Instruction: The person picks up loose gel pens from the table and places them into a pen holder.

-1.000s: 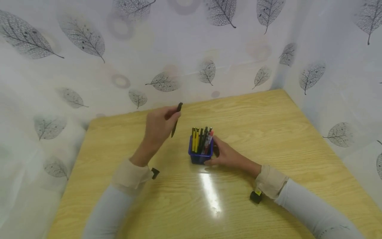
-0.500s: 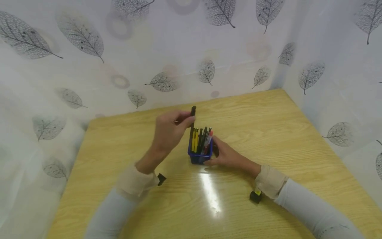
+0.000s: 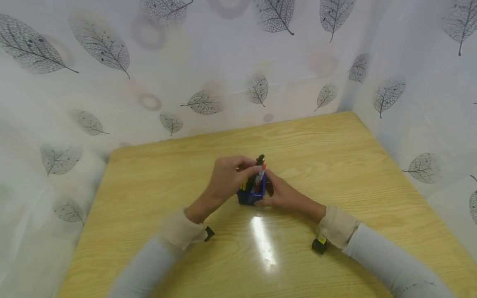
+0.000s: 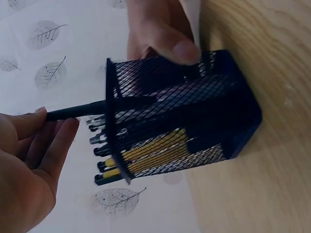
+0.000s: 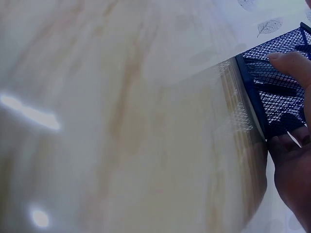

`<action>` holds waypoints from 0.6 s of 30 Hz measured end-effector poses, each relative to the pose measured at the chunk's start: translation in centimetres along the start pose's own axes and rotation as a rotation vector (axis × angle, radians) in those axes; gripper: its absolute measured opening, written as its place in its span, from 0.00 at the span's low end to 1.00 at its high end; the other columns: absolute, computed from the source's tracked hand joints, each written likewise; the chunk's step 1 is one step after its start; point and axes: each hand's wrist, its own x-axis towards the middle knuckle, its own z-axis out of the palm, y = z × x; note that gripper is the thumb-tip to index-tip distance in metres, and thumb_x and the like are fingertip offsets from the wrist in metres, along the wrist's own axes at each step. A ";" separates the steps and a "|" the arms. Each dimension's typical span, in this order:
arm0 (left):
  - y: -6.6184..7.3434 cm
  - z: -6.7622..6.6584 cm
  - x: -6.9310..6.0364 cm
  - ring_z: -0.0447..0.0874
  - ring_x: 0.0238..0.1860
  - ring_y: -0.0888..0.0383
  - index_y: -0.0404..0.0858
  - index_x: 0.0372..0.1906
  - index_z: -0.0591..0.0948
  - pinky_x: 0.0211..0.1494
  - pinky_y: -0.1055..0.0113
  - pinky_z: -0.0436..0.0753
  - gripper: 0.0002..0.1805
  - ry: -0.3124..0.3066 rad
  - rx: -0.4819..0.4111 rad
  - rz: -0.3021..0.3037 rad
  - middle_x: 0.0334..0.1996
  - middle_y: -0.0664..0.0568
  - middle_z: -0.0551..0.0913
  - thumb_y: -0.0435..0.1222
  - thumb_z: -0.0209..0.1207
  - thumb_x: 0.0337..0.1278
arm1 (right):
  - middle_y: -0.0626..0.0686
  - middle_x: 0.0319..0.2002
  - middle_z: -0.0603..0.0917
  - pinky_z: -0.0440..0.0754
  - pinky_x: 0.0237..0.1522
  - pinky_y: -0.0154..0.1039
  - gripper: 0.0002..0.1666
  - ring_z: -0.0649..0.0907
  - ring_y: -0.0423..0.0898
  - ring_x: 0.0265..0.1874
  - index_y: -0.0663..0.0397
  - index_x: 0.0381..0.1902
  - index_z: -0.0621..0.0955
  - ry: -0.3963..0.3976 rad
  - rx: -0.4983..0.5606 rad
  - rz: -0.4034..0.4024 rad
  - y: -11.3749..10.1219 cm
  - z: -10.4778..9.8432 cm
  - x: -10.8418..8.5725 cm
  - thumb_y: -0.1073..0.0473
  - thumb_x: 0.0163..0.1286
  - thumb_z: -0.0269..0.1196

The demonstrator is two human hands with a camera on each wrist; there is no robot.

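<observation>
Near the middle of the table, a dark blue mesh pen holder (image 3: 250,199) stands upright with several pens inside. My left hand (image 3: 231,176) pinches a dark pen (image 4: 73,111) between thumb and fingers; in the left wrist view its lower end is inside the holder. Yellow pens (image 4: 155,150), dark pens and a pen with a red-orange end (image 3: 264,166) are gathered there too. Steadying the holder from its right side is my right hand (image 3: 285,193), thumb in front and fingers partly hidden behind. The right wrist view shows that thumb against the mesh (image 5: 272,92).
The holder stands on a glossy wood-grain table (image 3: 167,174) with a bright light reflection in front of it. A white leaf-print curtain (image 3: 231,54) hangs behind and along both sides. Small black devices (image 3: 319,246) are strapped at both wrists.
My left hand has moved right and down from beside the holder, bringing the dark pen over it and lowering its end inside. The right hand and the holder have stayed put.
</observation>
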 end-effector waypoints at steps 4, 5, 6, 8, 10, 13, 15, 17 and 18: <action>-0.2 0.8 -0.5 0.93 0.32 0.58 0.34 0.38 0.90 0.36 0.76 0.89 0.05 -0.030 0.019 -0.026 0.35 0.44 0.93 0.32 0.71 0.60 | 0.50 0.69 0.78 0.77 0.73 0.48 0.60 0.81 0.49 0.67 0.42 0.78 0.60 0.003 -0.007 0.011 -0.1 0.0 0.0 0.60 0.55 0.81; -0.3 0.9 -0.6 0.93 0.32 0.57 0.33 0.38 0.90 0.37 0.77 0.89 0.05 -0.034 0.029 -0.030 0.35 0.44 0.93 0.32 0.71 0.59 | 0.50 0.69 0.78 0.77 0.73 0.47 0.59 0.80 0.48 0.67 0.42 0.78 0.60 0.002 -0.008 0.011 -0.1 0.0 0.0 0.60 0.55 0.81; -0.4 1.0 -0.7 0.93 0.32 0.57 0.33 0.38 0.90 0.37 0.77 0.88 0.05 -0.037 0.040 -0.035 0.35 0.44 0.93 0.32 0.71 0.59 | 0.50 0.69 0.78 0.77 0.73 0.47 0.58 0.80 0.48 0.67 0.42 0.78 0.61 0.001 -0.006 0.013 -0.1 0.0 0.0 0.60 0.55 0.80; -0.6 1.3 -0.9 0.93 0.32 0.56 0.33 0.39 0.90 0.37 0.78 0.88 0.06 -0.043 0.051 -0.046 0.35 0.43 0.93 0.32 0.72 0.59 | 0.50 0.69 0.78 0.77 0.73 0.47 0.58 0.81 0.48 0.67 0.41 0.78 0.61 -0.001 -0.008 0.010 -0.1 0.0 -0.1 0.60 0.55 0.80; -0.8 1.5 -1.1 0.93 0.32 0.56 0.33 0.39 0.90 0.36 0.79 0.88 0.06 -0.052 0.061 -0.056 0.35 0.43 0.93 0.32 0.72 0.59 | 0.50 0.69 0.77 0.78 0.73 0.47 0.58 0.80 0.49 0.67 0.41 0.78 0.60 -0.002 -0.014 -0.002 0.0 0.0 -0.1 0.60 0.55 0.80; -1.0 1.9 -1.3 0.93 0.32 0.56 0.33 0.39 0.90 0.35 0.79 0.87 0.07 -0.069 0.070 -0.069 0.34 0.43 0.93 0.33 0.72 0.59 | 0.50 0.70 0.77 0.78 0.72 0.48 0.57 0.80 0.50 0.67 0.42 0.77 0.61 0.002 -0.032 -0.017 0.2 0.0 -0.1 0.58 0.56 0.80; -1.2 2.1 -1.5 0.92 0.30 0.56 0.33 0.38 0.90 0.34 0.80 0.86 0.07 -0.082 0.092 -0.068 0.34 0.43 0.93 0.33 0.71 0.59 | 0.51 0.70 0.77 0.78 0.72 0.48 0.55 0.80 0.50 0.68 0.42 0.76 0.62 0.006 -0.046 -0.027 0.2 0.0 -0.1 0.56 0.57 0.80; -1.4 2.3 -1.6 0.92 0.29 0.57 0.33 0.38 0.90 0.33 0.80 0.86 0.07 -0.093 0.118 -0.059 0.33 0.44 0.93 0.33 0.71 0.59 | 0.50 0.69 0.77 0.78 0.72 0.49 0.52 0.79 0.50 0.68 0.42 0.73 0.64 0.008 -0.053 -0.029 0.2 0.0 -0.1 0.55 0.57 0.80; -1.5 2.4 -1.7 0.91 0.29 0.57 0.33 0.38 0.90 0.33 0.81 0.85 0.06 -0.097 0.131 -0.053 0.33 0.45 0.93 0.33 0.71 0.59 | 0.50 0.69 0.78 0.78 0.73 0.48 0.51 0.79 0.50 0.68 0.42 0.72 0.65 0.007 -0.049 -0.030 0.2 0.0 -0.1 0.55 0.57 0.80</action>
